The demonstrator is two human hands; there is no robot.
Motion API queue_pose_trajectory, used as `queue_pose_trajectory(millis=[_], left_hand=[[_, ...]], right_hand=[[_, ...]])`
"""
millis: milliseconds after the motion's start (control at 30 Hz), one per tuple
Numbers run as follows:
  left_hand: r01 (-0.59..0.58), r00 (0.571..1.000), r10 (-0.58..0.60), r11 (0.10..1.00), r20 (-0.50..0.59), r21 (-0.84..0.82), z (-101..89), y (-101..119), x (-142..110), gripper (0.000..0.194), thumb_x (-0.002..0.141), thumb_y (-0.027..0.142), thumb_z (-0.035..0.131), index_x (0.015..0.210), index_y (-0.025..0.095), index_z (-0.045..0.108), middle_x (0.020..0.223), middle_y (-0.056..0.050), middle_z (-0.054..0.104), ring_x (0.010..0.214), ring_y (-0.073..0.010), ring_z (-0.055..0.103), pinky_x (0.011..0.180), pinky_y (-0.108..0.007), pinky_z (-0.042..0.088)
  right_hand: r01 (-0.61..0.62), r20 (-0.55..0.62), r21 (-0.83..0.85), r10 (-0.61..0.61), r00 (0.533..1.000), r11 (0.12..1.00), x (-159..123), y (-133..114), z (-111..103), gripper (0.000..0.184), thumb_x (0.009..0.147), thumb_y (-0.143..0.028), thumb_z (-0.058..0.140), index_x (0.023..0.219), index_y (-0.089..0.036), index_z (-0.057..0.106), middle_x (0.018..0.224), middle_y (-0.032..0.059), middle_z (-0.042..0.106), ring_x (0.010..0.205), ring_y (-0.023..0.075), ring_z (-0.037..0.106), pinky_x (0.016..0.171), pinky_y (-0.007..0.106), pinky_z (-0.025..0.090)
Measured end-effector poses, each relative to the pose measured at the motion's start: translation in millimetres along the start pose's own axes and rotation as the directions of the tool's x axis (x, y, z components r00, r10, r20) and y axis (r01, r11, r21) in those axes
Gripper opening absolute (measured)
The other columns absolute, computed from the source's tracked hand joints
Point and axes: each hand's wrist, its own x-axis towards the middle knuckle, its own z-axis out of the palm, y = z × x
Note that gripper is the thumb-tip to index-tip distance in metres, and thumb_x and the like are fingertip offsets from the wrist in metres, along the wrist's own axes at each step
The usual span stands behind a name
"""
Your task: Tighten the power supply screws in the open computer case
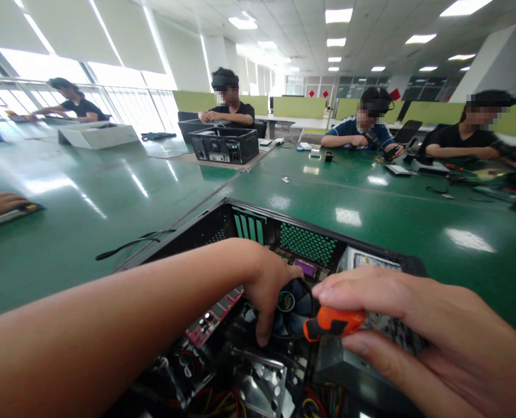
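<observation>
An open black computer case (183,223) lies before me, its inside facing up. My left hand (269,284) reaches into it, with fingers curled around the left side of a round dark cooling fan (299,307); the fingertips behind the fan are hidden. My right hand (397,302) grips a screwdriver with an orange and black handle (334,322) between thumb and fingers, at the right of the fan. The screwdriver's shaft and tip cannot be made out. A red circuit board (212,319) sits left of the fan, and a purple connector (305,267) is behind it.
A metal power supply box (371,354) is under my right hand, and loose coloured cables (218,403) lie near the front. Beyond the case on the green table (284,200) stands another computer case (225,145). Several people work around the table; one hand (0,204) rests at far left.
</observation>
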Motion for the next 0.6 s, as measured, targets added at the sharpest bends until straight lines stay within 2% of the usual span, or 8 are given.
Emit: queue_pose_trajectory(millis=[67, 200, 233, 300, 367, 467, 500, 600], left_hand=[[0.002, 1.000, -0.003, 1.000, 0.014, 0.017, -0.1, 0, 1, 0.114, 0.038, 0.029, 0.075, 0.140, 0.021, 0.026, 0.135, -0.007, 0.047, 0.116, -0.0326, 0.048, 0.096, -0.037, 0.039], [0.024, 0.999, -0.027, 0.997, 0.034, 0.069, -0.1, 1, 3, 0.116, 0.040, 0.027, 0.075, 0.141, 0.018, 0.020, 0.137, -0.011, 0.044, 0.118, -0.0333, 0.046, 0.097, -0.038, 0.038], [0.034, 0.999, -0.038, 0.996, 0.039, 0.083, -0.3, 1, 3, 0.116, 0.040, 0.027, 0.076, 0.141, 0.017, 0.020, 0.136, -0.012, 0.044, 0.118, -0.0337, 0.046, 0.097, -0.038, 0.038], [0.049, 0.998, -0.054, 0.994, 0.044, 0.095, -1.1, 2, 3, 0.114, 0.040, 0.026, 0.076, 0.140, 0.018, 0.023, 0.133, -0.013, 0.048, 0.116, -0.0340, 0.048, 0.096, -0.039, 0.039], [0.048, 0.998, -0.051, 0.996, 0.042, 0.078, -2.0, 4, 2, 0.109, 0.040, 0.025, 0.076, 0.138, 0.020, 0.027, 0.129, -0.011, 0.051, 0.115, -0.0334, 0.049, 0.095, -0.039, 0.039], [0.032, 0.998, -0.035, 0.998, 0.046, 0.052, -2.1, 4, 1, 0.106, 0.041, 0.022, 0.075, 0.137, 0.021, 0.029, 0.128, -0.008, 0.053, 0.115, -0.0323, 0.049, 0.097, -0.038, 0.038], [0.031, 0.998, -0.033, 0.998, 0.050, 0.050, -1.6, 4, 2, 0.106, 0.041, 0.021, 0.075, 0.137, 0.021, 0.029, 0.128, -0.008, 0.053, 0.115, -0.0319, 0.049, 0.097, -0.038, 0.038], [0.024, 1.000, -0.024, 0.999, 0.004, 0.022, 0.7, 2, 2, 0.109, 0.037, 0.021, 0.075, 0.137, 0.019, 0.032, 0.126, -0.007, 0.055, 0.111, -0.0309, 0.052, 0.095, -0.037, 0.040]], right_hand=[[-0.017, -0.003, 0.026, 0.017, 1.000, 1.000, 0, -2, 0, 0.037, 0.084, -0.027, 0.055, 0.117, -0.041, 0.048, 0.113, -0.0097, 0.065, 0.099, 0.0133, 0.065, 0.077, 0.019, 0.057], [0.025, 0.013, 0.122, -0.027, 1.000, 0.992, -3, -3, -2, 0.043, 0.080, -0.023, 0.059, 0.119, -0.037, 0.049, 0.115, -0.0055, 0.065, 0.099, 0.0164, 0.065, 0.066, 0.017, 0.059], [0.012, 0.023, 0.134, -0.015, 1.000, 0.991, -4, -2, -2, 0.044, 0.080, -0.021, 0.058, 0.120, -0.037, 0.049, 0.116, -0.0049, 0.064, 0.100, 0.0171, 0.065, 0.070, 0.019, 0.059], [0.109, 0.046, 0.202, -0.120, 0.992, 0.973, -7, 3, -2, 0.043, 0.080, -0.020, 0.058, 0.120, -0.035, 0.052, 0.115, -0.0040, 0.065, 0.100, 0.0185, 0.065, 0.079, 0.025, 0.057], [0.139, 0.022, 0.237, -0.148, 0.989, 0.962, -10, 7, 0, 0.040, 0.080, -0.019, 0.059, 0.117, -0.034, 0.054, 0.113, -0.0033, 0.066, 0.099, 0.0193, 0.065, 0.081, 0.026, 0.056], [0.107, -0.023, 0.260, -0.105, 0.994, 0.960, -9, 6, 2, 0.035, 0.081, -0.021, 0.060, 0.112, -0.035, 0.056, 0.107, -0.0046, 0.067, 0.096, 0.0166, 0.065, 0.083, 0.023, 0.054], [0.093, -0.001, 0.265, -0.096, 0.995, 0.960, -7, 5, 1, 0.034, 0.080, -0.021, 0.061, 0.111, -0.034, 0.055, 0.106, -0.0053, 0.067, 0.096, 0.0152, 0.064, 0.085, 0.021, 0.052], [0.159, 0.043, 0.265, -0.176, 0.983, 0.951, 3, 0, -2, 0.034, 0.077, -0.020, 0.066, 0.108, -0.029, 0.055, 0.099, -0.0050, 0.065, 0.094, 0.0099, 0.061, 0.086, 0.014, 0.048]])
